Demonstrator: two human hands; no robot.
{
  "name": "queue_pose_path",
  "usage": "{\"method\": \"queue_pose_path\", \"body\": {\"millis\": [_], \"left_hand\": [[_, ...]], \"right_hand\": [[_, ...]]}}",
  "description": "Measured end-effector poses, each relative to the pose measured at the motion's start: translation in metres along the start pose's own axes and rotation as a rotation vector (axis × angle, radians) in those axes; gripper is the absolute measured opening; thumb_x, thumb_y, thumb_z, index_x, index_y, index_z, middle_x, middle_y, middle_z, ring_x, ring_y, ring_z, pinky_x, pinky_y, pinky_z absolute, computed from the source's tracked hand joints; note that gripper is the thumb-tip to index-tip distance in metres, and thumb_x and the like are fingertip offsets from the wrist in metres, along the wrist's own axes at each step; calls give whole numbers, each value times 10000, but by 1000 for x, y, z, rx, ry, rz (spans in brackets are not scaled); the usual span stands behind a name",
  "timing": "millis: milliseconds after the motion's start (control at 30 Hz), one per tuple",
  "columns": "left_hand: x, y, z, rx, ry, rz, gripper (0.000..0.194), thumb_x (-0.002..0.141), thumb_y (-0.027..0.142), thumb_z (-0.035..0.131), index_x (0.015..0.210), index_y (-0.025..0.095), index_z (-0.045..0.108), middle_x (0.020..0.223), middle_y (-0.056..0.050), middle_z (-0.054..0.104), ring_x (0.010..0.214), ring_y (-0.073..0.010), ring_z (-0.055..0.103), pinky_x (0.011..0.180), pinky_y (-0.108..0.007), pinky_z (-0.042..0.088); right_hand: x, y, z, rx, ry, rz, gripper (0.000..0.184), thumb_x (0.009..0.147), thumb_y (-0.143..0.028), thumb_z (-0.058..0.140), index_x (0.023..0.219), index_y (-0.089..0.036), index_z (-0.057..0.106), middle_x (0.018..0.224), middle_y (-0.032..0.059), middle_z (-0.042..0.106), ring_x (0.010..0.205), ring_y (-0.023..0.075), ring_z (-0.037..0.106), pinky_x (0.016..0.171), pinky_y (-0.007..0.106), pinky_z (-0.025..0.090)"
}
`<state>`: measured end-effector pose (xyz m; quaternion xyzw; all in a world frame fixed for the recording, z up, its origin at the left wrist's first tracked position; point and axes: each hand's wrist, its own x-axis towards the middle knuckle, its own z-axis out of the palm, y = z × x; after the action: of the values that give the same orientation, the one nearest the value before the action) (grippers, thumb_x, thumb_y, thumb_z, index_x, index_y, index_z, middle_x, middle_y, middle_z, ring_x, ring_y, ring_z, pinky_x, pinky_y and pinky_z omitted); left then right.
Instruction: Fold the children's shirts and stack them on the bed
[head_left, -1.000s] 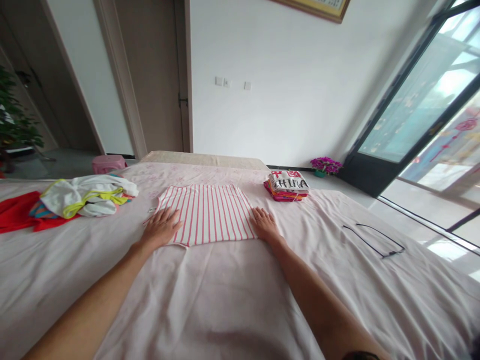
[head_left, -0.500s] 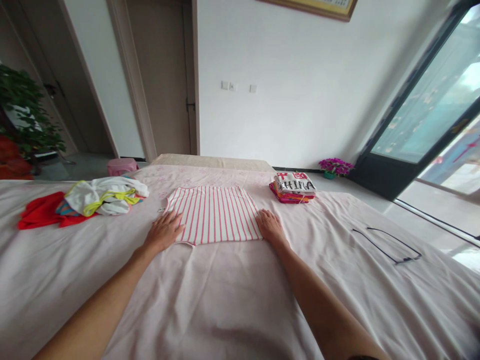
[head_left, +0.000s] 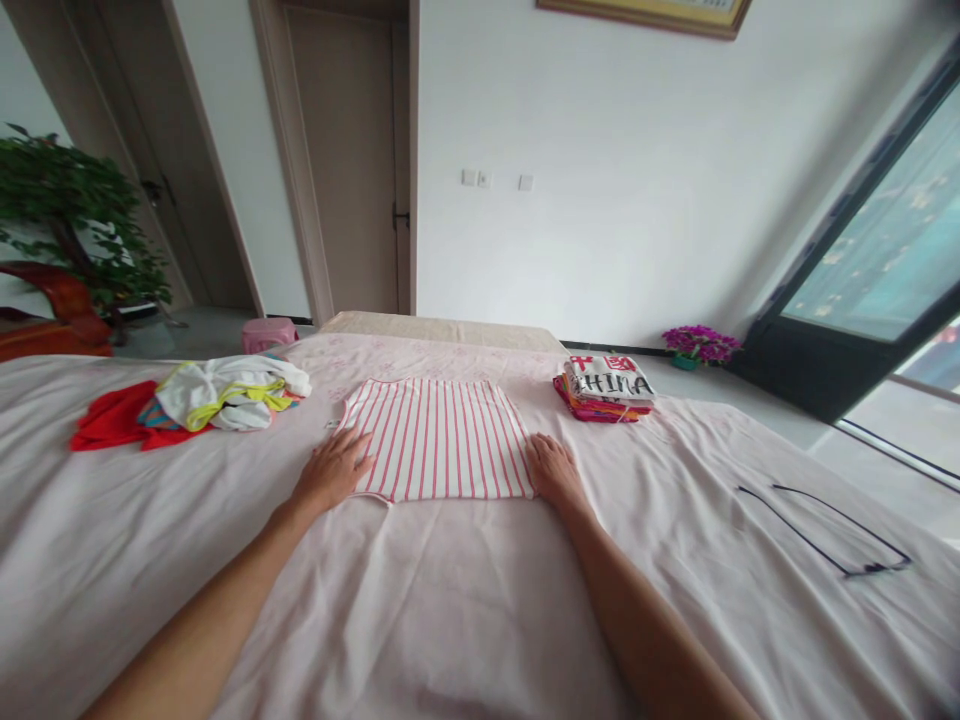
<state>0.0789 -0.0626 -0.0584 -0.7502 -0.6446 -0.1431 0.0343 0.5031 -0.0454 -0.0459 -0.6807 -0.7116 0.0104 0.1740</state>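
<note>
A folded red-and-white striped garment (head_left: 437,436) lies flat on the pale pink sheet (head_left: 465,600). My left hand (head_left: 332,470) rests flat on its near left corner, fingers stretched out. My right hand (head_left: 553,467) lies flat at its near right edge, fingers together and extended. Neither hand holds anything.
A loose heap of clothes, white, yellow-green and red (head_left: 196,400), sits at the left. A folded stack topped by a printed shirt (head_left: 604,384) sits at the right. A black outline (head_left: 825,528) is drawn on the sheet at the far right. Behind are a pink stool (head_left: 268,333), a door and glass doors.
The view has swung a little to the left, so everything sits further right in frame. Both hands stay flat at the striped garment's near corners.
</note>
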Motion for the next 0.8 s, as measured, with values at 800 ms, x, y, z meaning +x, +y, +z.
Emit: {"method": "queue_pose_path", "body": {"millis": [800], "left_hand": [[3, -14, 12, 16, 69, 84, 496, 962, 436, 341, 1340, 203, 560, 1459, -121, 502, 1364, -271, 441, 1080, -442, 392]], "right_hand": [[-14, 28, -64, 419, -568, -58, 846, 613, -270, 783, 1406, -232, 491, 1075, 37, 666, 839, 174, 618, 726, 259, 451]]}}
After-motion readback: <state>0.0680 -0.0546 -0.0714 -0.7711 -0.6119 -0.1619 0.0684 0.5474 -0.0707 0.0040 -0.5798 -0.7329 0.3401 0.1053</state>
